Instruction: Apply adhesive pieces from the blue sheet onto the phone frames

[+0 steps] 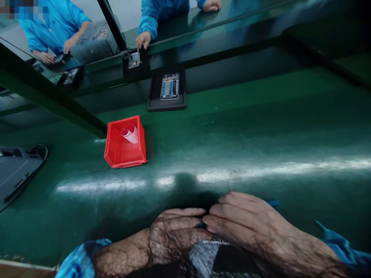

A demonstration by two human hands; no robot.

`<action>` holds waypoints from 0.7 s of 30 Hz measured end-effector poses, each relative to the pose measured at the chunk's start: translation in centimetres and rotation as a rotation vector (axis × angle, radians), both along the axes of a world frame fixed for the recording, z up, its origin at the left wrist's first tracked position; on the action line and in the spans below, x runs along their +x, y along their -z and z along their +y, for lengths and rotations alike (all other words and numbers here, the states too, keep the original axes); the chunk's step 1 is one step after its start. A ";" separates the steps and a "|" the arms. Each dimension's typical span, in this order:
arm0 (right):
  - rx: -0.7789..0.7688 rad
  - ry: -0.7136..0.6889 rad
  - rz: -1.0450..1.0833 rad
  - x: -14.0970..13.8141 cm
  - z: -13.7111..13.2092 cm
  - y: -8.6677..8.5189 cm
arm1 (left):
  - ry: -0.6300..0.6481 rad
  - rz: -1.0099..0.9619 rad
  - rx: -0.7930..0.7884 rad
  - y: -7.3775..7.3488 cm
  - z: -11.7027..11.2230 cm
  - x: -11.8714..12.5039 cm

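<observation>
My left hand (171, 231) and my right hand (249, 224) meet at the near edge of the green bench, fingers curled together. Between the fingertips shows a small dark blue item (201, 225), too small to name. Below the hands lies a dark, partly striped object (214, 256), mostly hidden. A red bin (116, 152) with a curled white strip (130, 133) sits further out to the left.
A black tray with a phone frame (169, 87) lies on the belt beyond the bin. A grey tray (16, 170) sits at the left edge. Two people in blue sleeves work across the belt, a hand (143, 39) touching another tray (135, 61).
</observation>
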State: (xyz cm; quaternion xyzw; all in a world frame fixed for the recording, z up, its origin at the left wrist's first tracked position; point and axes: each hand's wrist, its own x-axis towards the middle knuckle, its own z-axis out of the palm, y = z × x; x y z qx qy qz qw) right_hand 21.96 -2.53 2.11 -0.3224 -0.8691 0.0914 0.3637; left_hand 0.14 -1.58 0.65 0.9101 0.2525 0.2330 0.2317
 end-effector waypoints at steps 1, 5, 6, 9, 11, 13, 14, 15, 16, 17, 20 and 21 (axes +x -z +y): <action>-0.002 -0.004 -0.033 0.1 0.0 0.2 | 0.009 -0.006 0.002 -0.1 0.1 0.1; 0.014 -0.028 -0.085 0.2 0.3 0.1 | 0.046 -0.020 0.005 -0.3 0.3 -0.1; 0.014 -0.022 -0.082 0.1 0.5 -0.2 | 0.053 -0.030 0.010 -0.2 0.3 -0.2; 0.005 -0.017 -0.064 -0.1 0.8 -1.0 | 0.076 -0.071 0.029 0.1 0.2 -0.7; -0.007 -0.035 -0.055 -0.1 0.8 -1.1 | 0.080 -0.091 0.030 0.2 0.2 -0.8; -0.042 -0.065 -0.042 0.0 0.5 -0.5 | 0.079 -0.092 0.016 -0.1 0.2 -0.7; -0.070 -0.082 -0.037 0.2 0.4 -0.1 | 0.072 -0.087 0.003 -0.3 0.3 -0.7; -0.100 -0.096 -0.025 0.4 0.3 0.4 | 0.058 -0.083 -0.012 -0.6 0.4 -0.6; -0.125 -0.100 -0.010 0.6 0.2 0.8 | 0.030 -0.083 -0.026 -0.9 0.5 -0.5; -0.144 -0.091 0.005 0.8 0.1 1.1 | -0.006 -0.085 -0.040 -1.2 0.6 -0.4; -0.175 -0.060 0.025 1.4 0.4 1.6 | -0.083 -0.105 -0.068 -1.7 1.0 -0.4; -0.195 -0.063 0.027 1.6 0.6 1.6 | -0.079 -0.114 -0.076 -1.7 1.1 -0.5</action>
